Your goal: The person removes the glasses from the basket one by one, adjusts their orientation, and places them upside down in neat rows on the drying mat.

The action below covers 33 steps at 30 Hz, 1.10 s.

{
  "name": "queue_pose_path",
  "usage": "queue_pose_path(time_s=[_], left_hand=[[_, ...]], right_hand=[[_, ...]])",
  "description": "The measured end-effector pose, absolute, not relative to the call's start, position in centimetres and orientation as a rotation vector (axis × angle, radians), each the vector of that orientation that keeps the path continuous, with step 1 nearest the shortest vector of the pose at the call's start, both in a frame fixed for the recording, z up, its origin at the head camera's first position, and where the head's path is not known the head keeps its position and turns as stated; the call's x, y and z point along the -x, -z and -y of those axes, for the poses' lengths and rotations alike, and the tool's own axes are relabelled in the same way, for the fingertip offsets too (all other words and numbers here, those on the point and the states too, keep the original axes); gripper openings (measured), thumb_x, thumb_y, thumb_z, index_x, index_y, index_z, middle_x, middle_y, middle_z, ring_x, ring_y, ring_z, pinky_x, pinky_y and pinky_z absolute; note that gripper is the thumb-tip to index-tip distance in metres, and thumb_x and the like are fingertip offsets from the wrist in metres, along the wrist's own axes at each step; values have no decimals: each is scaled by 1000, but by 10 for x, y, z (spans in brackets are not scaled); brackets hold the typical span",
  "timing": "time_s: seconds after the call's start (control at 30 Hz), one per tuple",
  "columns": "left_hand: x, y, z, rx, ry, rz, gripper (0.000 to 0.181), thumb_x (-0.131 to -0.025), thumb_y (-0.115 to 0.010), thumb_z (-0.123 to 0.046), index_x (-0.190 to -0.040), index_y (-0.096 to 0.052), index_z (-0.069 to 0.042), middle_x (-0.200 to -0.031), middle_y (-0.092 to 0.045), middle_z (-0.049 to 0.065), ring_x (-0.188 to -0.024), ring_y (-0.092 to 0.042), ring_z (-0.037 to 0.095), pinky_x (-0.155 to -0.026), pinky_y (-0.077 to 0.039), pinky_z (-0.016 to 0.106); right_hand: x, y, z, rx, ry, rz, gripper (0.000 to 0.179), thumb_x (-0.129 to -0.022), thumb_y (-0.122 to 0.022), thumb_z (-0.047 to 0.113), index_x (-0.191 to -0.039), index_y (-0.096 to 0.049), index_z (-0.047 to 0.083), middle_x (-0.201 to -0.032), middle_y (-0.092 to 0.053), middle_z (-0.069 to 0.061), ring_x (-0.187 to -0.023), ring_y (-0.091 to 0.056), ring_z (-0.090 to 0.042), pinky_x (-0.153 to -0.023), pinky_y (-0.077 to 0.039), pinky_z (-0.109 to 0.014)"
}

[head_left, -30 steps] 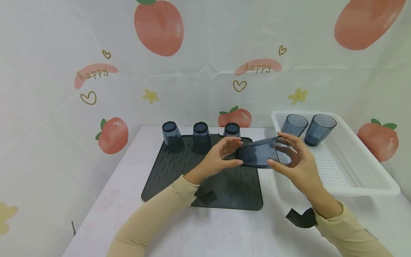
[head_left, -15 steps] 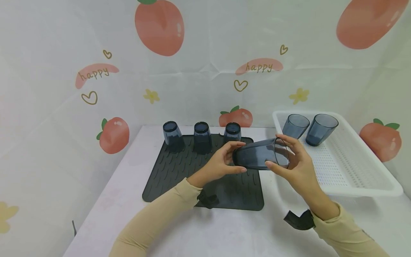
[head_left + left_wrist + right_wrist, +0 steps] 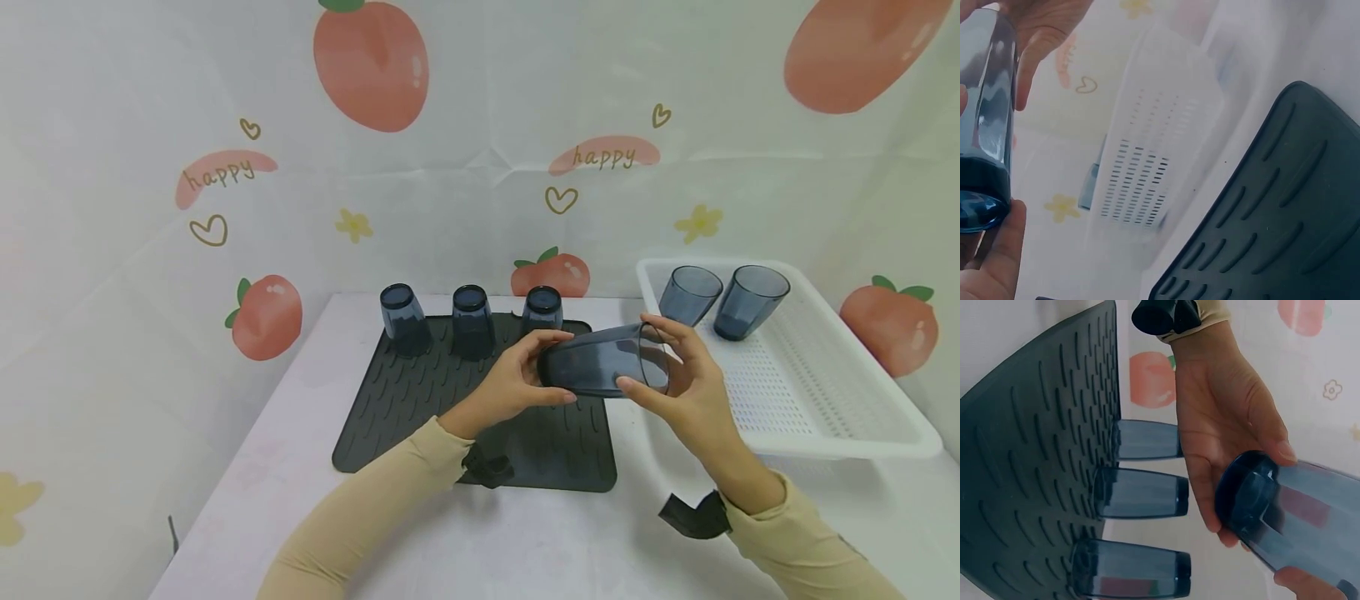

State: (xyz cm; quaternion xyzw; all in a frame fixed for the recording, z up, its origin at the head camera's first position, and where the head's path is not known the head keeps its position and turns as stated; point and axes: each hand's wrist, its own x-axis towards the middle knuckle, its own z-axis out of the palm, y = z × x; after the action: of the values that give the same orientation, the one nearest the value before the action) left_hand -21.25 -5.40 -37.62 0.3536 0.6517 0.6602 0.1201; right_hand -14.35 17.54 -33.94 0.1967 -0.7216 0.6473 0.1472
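Note:
A blue-tinted drinking glass [image 3: 592, 364] is held in the air, lying nearly on its side with its mouth to the right. My right hand [image 3: 693, 396] grips it near the rim, thumb below and fingers above. At the base end, my left hand [image 3: 517, 379] holds it between thumb and fingers, as the right wrist view also shows. Beneath lies a dark ridged drying mat [image 3: 405, 417]. Along its back edge three matching glasses stand upside down: the left one [image 3: 403, 321], the middle one [image 3: 472, 323] and the right one [image 3: 542, 307], partly hidden by my left hand.
On the right stands a white perforated plastic basket [image 3: 862, 408]. Two more glasses, one [image 3: 690, 293] partly behind my right hand and another [image 3: 752, 302], lean mouth up at its back. A patterned cloth hangs behind the white table [image 3: 555, 542].
Both hands still hold the glass. It has shifted slightly left and down, its base deeper in my left hand, while my right hand has moved a little left. The other glasses stay put.

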Motion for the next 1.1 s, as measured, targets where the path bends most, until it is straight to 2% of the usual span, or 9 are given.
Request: queue_pose_path(time_s=[0.2,0.27,0.37,0.4,0.5,0.63,0.83,1.1], left_hand=[[213,378,57,-1055,-1972,-1950,71,-77,-78,5,-139,-46,-3,-138,-47,15,-116,-55,19,-98,-51,32],[213,379,58,-1067,-1981,-1965,70,-77,-80,-2,-139,-47,-4,-137,-49,15,-116,-56,19,-99,-50,31],[212,383,60,-1065,-1998,-1990,73,-75,-85,-21,-137,-48,-6,-136,-50,14,-116,-57,17,-99,-50,30],[212,383,61,-1064,-2002,-1997,74,-75,-85,-22,-137,-49,-6,-135,-51,13,-115,-57,16,-99,-50,30],[211,383,62,-1048,-2016,-2017,71,-74,-85,-16,-135,-49,-5,-133,-51,15,-112,-58,16,-98,-51,31],[209,381,62,-1014,-2033,-2003,69,-72,-81,5,-133,-49,-2,-131,-51,18,-108,-59,16,-97,-52,31],[205,379,65,-979,-2091,-1941,70,-72,-82,5,-133,-48,-1,-128,-51,17,-107,-60,15,-95,-53,33],[206,376,69,-993,-2224,-1804,72,-70,-81,8,-131,-44,3,-125,-52,5,-106,-61,16,-89,-56,29]], right_hand=[[146,339,-177,-626,-1902,2070,77,-76,-67,-20,-143,-40,6,-135,-43,-4,-113,-51,-15,-77,-57,-18],[148,339,-178,-648,-1908,2079,77,-76,-66,-21,-143,-39,5,-136,-42,-3,-114,-51,-15,-78,-57,-18],[150,340,-180,-686,-1924,2097,77,-76,-66,-21,-143,-37,4,-137,-41,-2,-113,-51,-14,-78,-57,-19],[150,340,-181,-700,-1931,2100,77,-76,-66,-21,-142,-37,4,-136,-41,-2,-113,-52,-14,-78,-57,-20],[152,341,-183,-745,-1960,2094,77,-75,-65,-23,-141,-36,3,-134,-41,-4,-112,-52,-14,-77,-57,-20],[153,343,-185,-787,-1978,2101,78,-74,-65,-24,-141,-35,4,-132,-42,-5,-111,-53,-14,-76,-57,-21],[155,345,-188,-819,-1980,2136,79,-74,-66,-23,-141,-34,5,-132,-42,-5,-111,-54,-12,-74,-58,-24],[157,351,-190,-770,-1921,2274,75,-74,-72,-17,-135,-34,4,-127,-46,1,-106,-58,-8,-72,-59,-27]])
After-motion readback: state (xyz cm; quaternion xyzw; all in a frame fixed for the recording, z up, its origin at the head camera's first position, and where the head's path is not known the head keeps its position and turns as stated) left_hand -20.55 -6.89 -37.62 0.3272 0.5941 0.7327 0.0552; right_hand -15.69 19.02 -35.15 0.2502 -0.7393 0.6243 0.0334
